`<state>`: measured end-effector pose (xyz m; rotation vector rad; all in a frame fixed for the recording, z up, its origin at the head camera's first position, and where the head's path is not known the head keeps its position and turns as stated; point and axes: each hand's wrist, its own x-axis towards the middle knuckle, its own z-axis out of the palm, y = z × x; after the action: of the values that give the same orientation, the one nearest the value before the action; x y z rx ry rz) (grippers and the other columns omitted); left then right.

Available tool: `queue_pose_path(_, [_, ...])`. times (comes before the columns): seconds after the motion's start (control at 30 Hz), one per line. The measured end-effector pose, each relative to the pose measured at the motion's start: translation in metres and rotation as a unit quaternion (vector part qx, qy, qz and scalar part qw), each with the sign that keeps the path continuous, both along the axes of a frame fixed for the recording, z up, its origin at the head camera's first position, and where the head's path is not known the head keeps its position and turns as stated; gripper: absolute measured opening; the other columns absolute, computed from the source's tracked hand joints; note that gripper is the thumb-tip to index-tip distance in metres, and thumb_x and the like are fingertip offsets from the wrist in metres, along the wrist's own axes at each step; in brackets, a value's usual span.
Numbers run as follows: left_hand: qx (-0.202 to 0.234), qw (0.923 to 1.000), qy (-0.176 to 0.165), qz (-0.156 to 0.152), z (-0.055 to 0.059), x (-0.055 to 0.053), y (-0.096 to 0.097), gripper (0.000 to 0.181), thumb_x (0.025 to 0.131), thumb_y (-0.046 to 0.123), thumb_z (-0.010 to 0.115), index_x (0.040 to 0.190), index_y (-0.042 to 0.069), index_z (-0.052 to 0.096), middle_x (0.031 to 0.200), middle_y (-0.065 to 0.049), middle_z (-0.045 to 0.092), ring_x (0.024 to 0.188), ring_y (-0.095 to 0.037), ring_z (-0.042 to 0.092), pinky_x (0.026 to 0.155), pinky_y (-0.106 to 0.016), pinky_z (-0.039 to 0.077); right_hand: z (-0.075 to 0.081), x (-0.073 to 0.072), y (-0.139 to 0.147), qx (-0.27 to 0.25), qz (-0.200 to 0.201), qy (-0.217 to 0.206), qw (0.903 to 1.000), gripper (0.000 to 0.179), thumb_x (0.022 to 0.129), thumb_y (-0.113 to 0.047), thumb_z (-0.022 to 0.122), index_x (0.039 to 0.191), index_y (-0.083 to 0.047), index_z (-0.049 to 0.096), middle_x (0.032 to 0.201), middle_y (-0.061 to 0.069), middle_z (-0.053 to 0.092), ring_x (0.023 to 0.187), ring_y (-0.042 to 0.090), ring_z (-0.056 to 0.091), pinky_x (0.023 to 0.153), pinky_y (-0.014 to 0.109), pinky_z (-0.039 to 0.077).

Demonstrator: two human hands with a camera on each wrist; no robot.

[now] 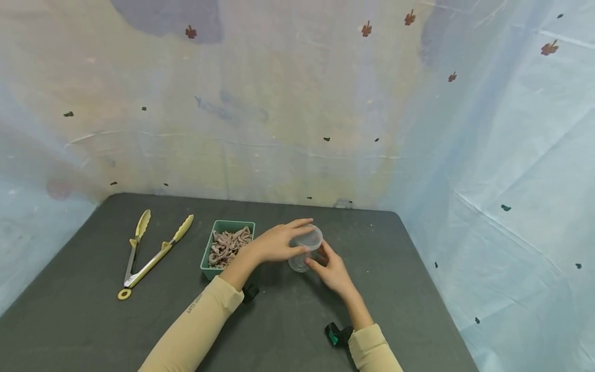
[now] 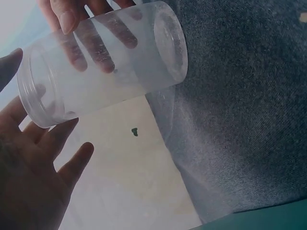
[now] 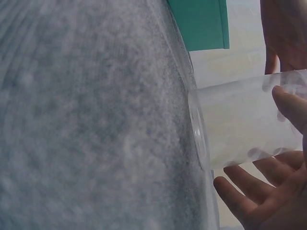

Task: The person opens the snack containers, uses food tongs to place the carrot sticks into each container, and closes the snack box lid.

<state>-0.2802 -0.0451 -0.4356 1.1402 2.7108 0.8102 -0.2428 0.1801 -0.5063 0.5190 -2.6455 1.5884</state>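
Observation:
A clear plastic jar point(image 1: 298, 264) stands upright on the dark table, its round translucent lid point(image 1: 310, 238) on top. From the left, my left hand point(image 1: 275, 244) reaches over and holds the lid by its edge, thumb on the near side and fingers across the far side. My right hand point(image 1: 334, 274) grips the jar's body from the right. The left wrist view shows the right hand's fingers through the jar's wall point(image 2: 129, 72). In the right wrist view, the jar's base point(image 3: 199, 129) meets the table surface.
Left of the jar sits a green square container point(image 1: 205, 260) filled with greyish-brown curled strips point(image 1: 229, 247). Farther left lie spread yellow-and-metal tongs point(image 1: 150, 264). A patterned sheet point(image 1: 279, 129) hangs behind the table point(image 1: 279, 330).

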Motion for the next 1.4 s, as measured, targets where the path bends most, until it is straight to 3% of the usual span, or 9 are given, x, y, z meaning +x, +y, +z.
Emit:
queue_pose_path(0.27, [0.012,0.9999,-0.002,-0.006,-0.001,0.000,0.000,0.066,0.106,0.043,0.061,0.163,0.018,0.039,0.171,-0.004,0.026,0.151,-0.032,0.037,0.116,-0.055,0.039,-0.002,0.001,0.000,0.004,-0.006,-0.005,1.0000,0.079,0.101,-0.032,0.072,0.165,-0.012,0.031,0.162,0.019,0.040,0.140,0.047,0.049,0.106,0.061,0.048])
queue_pose_path(0.5, [0.015,0.9998,0.012,0.006,-0.003,0.002,0.002,0.066,0.105,0.042,0.063,0.162,0.017,0.040,0.169,-0.006,0.029,0.149,-0.032,0.041,0.113,-0.055,0.042,-0.002,0.002,-0.001,-0.003,-0.009,-0.004,0.9999,0.078,0.100,-0.031,0.073,0.164,-0.011,0.032,0.161,0.020,0.041,0.139,0.047,0.050,0.106,0.060,0.048])
queue_pose_path(0.77, [0.018,0.9994,0.024,0.018,-0.005,0.006,0.003,0.067,0.104,0.043,0.063,0.161,0.016,0.040,0.168,-0.010,0.030,0.148,-0.034,0.042,0.112,-0.055,0.043,0.001,0.004,-0.007,-0.015,-0.017,0.007,0.9997,0.073,0.100,-0.012,0.072,0.161,0.001,0.034,0.158,0.028,0.042,0.137,0.052,0.049,0.106,0.063,0.046])
queue_pose_path(0.97, [0.036,0.9984,0.034,0.029,-0.006,0.008,0.005,0.067,0.103,0.040,0.065,0.160,0.013,0.042,0.166,-0.013,0.033,0.145,-0.036,0.045,0.111,-0.055,0.045,-0.001,0.002,-0.004,-0.018,-0.002,0.020,0.9996,0.075,0.100,-0.021,0.073,0.163,-0.007,0.035,0.159,0.022,0.043,0.138,0.047,0.050,0.107,0.059,0.048])
queue_pose_path(1.2, [0.060,0.9962,0.035,0.052,-0.011,0.009,0.009,0.070,0.100,0.041,0.070,0.158,0.012,0.046,0.160,-0.015,0.038,0.138,-0.035,0.051,0.105,-0.052,0.050,0.001,0.003,-0.004,-0.014,-0.003,0.006,0.9999,0.076,0.101,-0.025,0.072,0.164,-0.011,0.032,0.160,0.020,0.043,0.141,0.043,0.050,0.107,0.056,0.048])
queue_pose_path(1.4, [0.058,0.9970,0.005,0.051,-0.011,0.012,0.008,0.068,0.105,0.044,0.062,0.163,0.016,0.039,0.165,-0.012,0.030,0.141,-0.034,0.048,0.106,-0.054,0.049,0.000,0.003,-0.003,-0.009,-0.004,0.002,0.9999,0.078,0.101,-0.026,0.072,0.165,-0.012,0.030,0.159,0.019,0.044,0.140,0.042,0.050,0.107,0.056,0.048])
